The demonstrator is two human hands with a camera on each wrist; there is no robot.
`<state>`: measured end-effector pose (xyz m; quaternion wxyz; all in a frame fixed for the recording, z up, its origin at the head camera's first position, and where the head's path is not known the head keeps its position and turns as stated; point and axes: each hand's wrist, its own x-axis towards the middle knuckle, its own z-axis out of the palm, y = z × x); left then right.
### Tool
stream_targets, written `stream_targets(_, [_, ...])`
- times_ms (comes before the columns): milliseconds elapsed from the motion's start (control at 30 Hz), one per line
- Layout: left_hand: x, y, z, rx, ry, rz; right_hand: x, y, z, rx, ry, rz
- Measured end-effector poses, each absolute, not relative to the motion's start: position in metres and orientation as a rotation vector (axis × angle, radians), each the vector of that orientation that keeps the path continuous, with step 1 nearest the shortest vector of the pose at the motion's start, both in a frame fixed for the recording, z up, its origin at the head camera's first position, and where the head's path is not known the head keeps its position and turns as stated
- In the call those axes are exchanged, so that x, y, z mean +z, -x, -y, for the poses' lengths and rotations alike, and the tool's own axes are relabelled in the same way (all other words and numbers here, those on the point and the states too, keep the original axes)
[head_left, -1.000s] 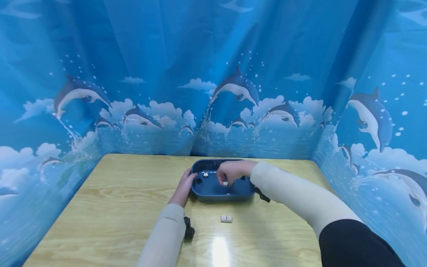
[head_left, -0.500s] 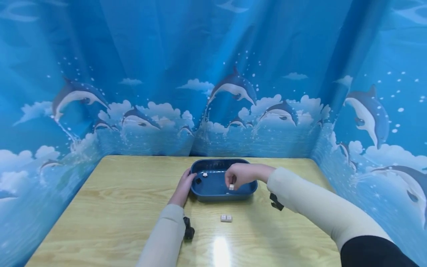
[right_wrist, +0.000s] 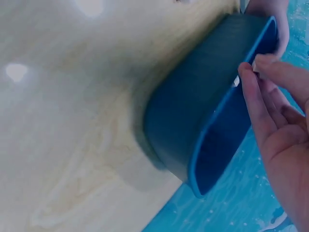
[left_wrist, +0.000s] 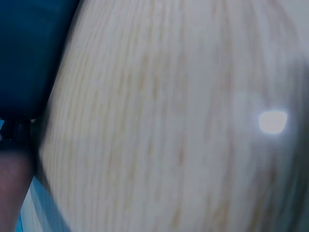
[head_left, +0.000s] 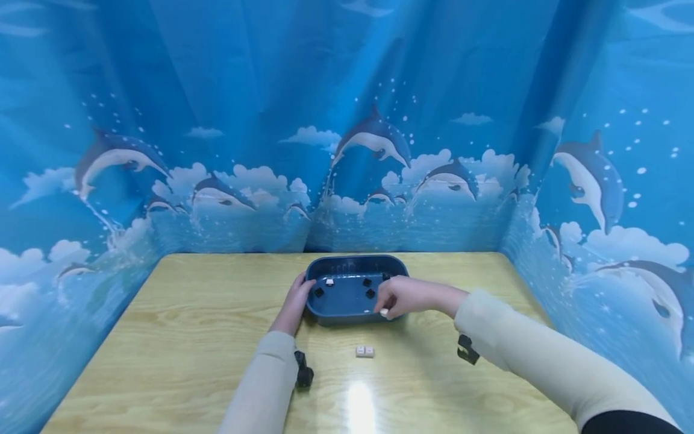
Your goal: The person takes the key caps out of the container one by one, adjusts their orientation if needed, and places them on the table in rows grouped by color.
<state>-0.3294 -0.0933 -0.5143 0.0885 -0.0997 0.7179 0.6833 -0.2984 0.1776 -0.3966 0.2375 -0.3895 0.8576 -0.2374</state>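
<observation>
A dark blue plastic basin [head_left: 336, 318] stands towards the back of the table. My left hand [head_left: 293, 301] holds its left end, with the thumb over the rim. Above the basin's front right rim, my right hand [head_left: 400, 296] pinches a small white keycap [head_left: 384, 313] between thumb and fingertips, as the right wrist view also shows. Inside the basin lie several black keycaps [head_left: 370, 293] and a white keycap [head_left: 329, 282]; another small white piece [head_left: 366, 311] shows near the front wall. Two white keycaps [head_left: 364, 351] sit side by side on the table in front of the basin.
The wooden table [head_left: 206, 343] reaches back to a blue dolphin-print curtain [head_left: 244, 181], which also closes off both sides. Light glares off the tabletop near its front. A black wrist device [head_left: 304, 370] is worn under each forearm.
The right hand has drawn right and towards me, from over the basin's middle to its front right rim, still pinching the white keycap. More black keycaps show. The left hand stays at the basin.
</observation>
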Motion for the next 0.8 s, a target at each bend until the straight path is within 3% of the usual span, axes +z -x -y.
stream_targets(333, [-0.514,0.331,0.094,2.050,0.287,-2.139,-0.431,0.261,-0.177,-0.917,0.986,-2.496])
stream_targets(800, [-0.514,0.331,0.093,2.039,0.283,-2.148,-0.478,0.230,-0.171,-1.116,0.549,-2.688])
